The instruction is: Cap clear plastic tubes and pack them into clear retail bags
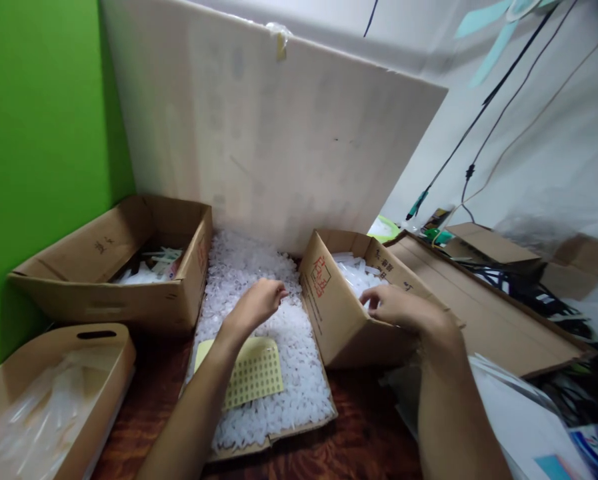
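My left hand (259,301) is above a flat cardboard tray (327,407) spread with many small white plastic pieces (299,347). Its fingers are pinched together; whatever they hold, if anything, is too small to make out. Under my left forearm, a yellow sheet with rows of small dark printed marks (256,373) lies on the pieces. My right hand (391,305) reaches over the near rim of a cardboard box (339,320) with red print. Its fingers are bent and slightly apart, by the white plastic pieces (356,272) inside; the fingertips are partly hidden.
Left of the tray stands another cardboard box (129,303) with white pieces inside. In front of it is a tan handled tray (113,373) holding clear plastic bags (49,407). A large pale board (279,133) leans behind. Cardboard (489,300) and cables (479,133) are at the right.
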